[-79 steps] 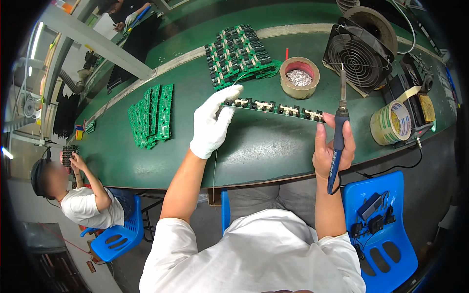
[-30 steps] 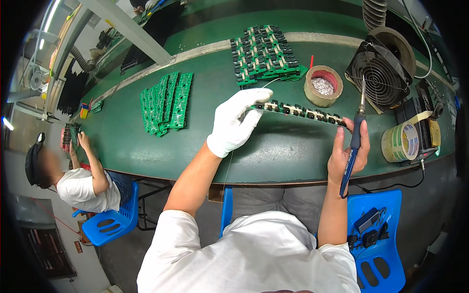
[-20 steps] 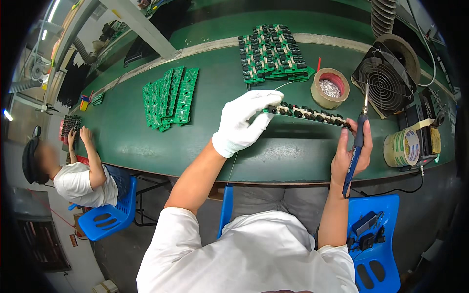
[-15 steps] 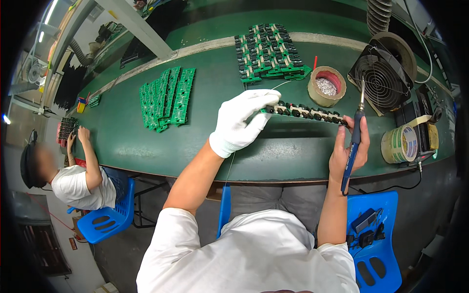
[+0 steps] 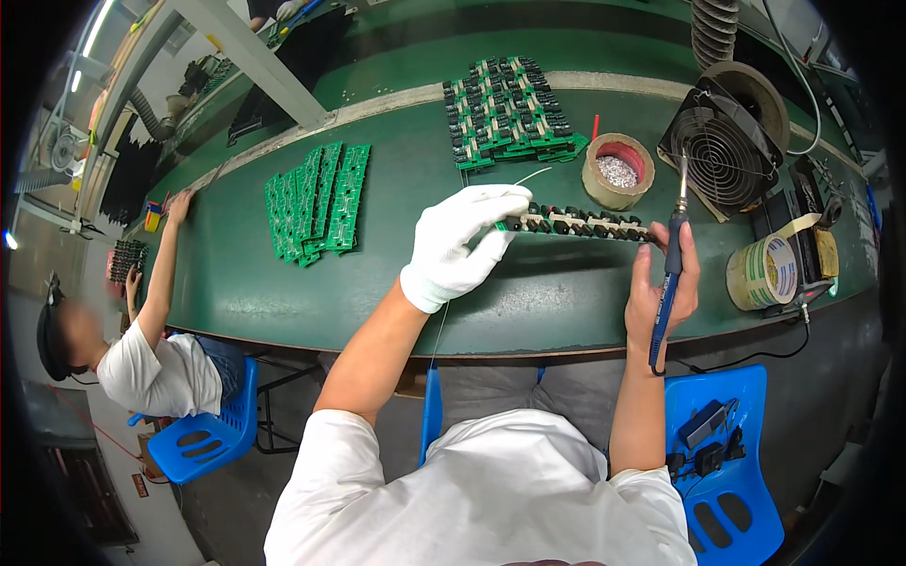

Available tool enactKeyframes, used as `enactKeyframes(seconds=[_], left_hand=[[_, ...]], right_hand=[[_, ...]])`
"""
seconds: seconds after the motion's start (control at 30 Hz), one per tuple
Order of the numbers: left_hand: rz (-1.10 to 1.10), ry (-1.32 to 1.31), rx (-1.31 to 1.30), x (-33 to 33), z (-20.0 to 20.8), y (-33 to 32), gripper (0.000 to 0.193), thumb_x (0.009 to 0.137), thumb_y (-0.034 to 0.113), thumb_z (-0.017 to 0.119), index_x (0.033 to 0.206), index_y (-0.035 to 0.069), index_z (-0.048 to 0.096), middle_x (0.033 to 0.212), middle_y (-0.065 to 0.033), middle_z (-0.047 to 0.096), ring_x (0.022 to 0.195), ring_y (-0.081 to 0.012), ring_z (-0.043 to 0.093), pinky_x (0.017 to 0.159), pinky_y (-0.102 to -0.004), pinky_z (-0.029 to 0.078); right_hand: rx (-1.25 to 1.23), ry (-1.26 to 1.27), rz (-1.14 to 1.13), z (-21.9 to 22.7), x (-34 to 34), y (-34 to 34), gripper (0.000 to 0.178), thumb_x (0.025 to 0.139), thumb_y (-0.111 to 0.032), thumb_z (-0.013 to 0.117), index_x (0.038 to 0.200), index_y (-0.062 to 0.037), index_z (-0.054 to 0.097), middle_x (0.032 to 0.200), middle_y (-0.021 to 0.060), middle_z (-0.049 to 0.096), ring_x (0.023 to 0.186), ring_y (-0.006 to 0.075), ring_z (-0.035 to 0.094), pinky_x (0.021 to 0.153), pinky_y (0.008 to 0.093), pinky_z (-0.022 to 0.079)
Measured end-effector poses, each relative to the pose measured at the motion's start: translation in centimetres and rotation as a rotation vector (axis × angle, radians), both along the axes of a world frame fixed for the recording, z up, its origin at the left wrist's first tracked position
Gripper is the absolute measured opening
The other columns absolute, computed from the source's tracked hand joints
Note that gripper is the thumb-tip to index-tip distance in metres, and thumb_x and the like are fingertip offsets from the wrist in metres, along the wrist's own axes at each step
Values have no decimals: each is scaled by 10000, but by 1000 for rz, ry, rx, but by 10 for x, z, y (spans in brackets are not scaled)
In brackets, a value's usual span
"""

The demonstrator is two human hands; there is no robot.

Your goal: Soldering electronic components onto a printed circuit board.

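My left hand, in a white glove, is closed on the left end of a green circuit board crowded with black parts. A thin solder wire sticks out above the glove and trails below it. In my bare right hand is a blue soldering iron, its metal tip pointing up and away from the board. The fingertips of that hand also pinch the board's right end. Between both hands the board is held above the bench, roughly level and seen nearly edge-on.
Bare-looking green boards lie left on the green bench; boards with black parts are stacked behind. Right are a tape roll holding silvery bits, a fan and clear tape. A co-worker sits far left.
The view has shifted slightly. Both hands still hold the board, which has turned a little. At the far left, the co-worker's arm has stretched forward across the bench.
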State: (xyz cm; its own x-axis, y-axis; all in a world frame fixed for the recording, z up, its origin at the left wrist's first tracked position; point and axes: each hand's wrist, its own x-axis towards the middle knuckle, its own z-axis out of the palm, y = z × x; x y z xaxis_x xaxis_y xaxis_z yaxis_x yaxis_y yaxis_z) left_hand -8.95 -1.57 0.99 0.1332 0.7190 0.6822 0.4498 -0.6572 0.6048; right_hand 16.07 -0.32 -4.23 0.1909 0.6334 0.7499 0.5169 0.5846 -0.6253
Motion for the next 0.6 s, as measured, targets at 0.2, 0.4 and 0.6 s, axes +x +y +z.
enactKeyframes(seconds=[0.2, 0.4, 0.6], left_hand=[[-47, 106, 122, 2, 6, -5, 382, 712, -12, 672, 1088, 36, 715, 1149, -126, 709, 815, -229, 684, 729, -297, 550], [20, 9, 120, 14, 5, -10, 421, 721, 61, 756, 1137, 33, 697, 1171, -124, 697, 796, -217, 667, 731, -298, 538], [43, -145, -265, 23, 0, -3, 486, 745, 103, 796, 1203, 13, 660, 1175, -107, 681, 735, -182, 613, 726, -281, 519]], right_hand=[[46, -27, 116, 32, -24, -23, 699, 733, 75, 734, 1377, -51, 495, 1088, 135, 700, 941, 252, 687, 859, 349, 540], [43, -11, 453, 40, -27, -27, 740, 767, 92, 701, 1436, -67, 427, 1107, 127, 679, 997, 255, 655, 876, 345, 525], [-22, 931, 805, 43, -31, -15, 761, 836, 96, 639, 1507, -94, 336, 1079, 95, 663, 1074, 243, 618, 881, 324, 515]])
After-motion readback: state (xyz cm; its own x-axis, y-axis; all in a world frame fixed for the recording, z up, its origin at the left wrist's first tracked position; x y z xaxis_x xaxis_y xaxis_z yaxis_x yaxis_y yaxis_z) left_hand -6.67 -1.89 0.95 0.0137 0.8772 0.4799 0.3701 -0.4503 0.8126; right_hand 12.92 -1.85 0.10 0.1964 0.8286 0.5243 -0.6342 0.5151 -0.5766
